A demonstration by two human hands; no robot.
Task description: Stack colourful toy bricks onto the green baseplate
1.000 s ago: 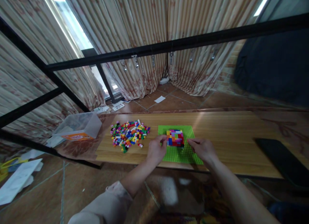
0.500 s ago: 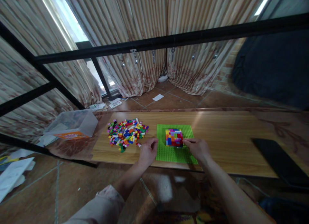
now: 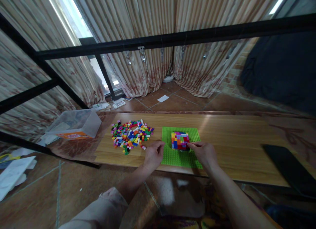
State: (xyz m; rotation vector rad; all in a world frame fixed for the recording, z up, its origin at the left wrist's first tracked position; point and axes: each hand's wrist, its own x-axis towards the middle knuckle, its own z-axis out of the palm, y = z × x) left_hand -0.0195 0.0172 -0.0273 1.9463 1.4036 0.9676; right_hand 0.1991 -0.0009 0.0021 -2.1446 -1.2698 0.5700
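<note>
A green studded baseplate [image 3: 170, 159] lies on the wooden board, and on it stands a square build of many-coloured toy bricks [image 3: 179, 140]. At the build's lower right edge, my right hand [image 3: 202, 152] has thumb and finger pinched together, touching or almost touching the bricks. Whether a small brick sits between those fingertips is hidden. My left hand [image 3: 153, 155] rests by the baseplate's left edge with its fingers curled together; anything inside them is too small or covered. Left of that hand spreads a pile of loose toy bricks [image 3: 132, 135] in mixed colours.
A clear plastic box [image 3: 79, 123] with an orange label stands left of the pile. A dark flat slab [image 3: 287, 168] lies at the board's right. Beyond the wooden board [image 3: 229, 133] are a black metal rail [image 3: 158, 42] and striped curtains [image 3: 138, 18].
The whole view has shifted slightly, so everything sits a little further right. Both hands keep nearly the same places beside the baseplate and the build.
</note>
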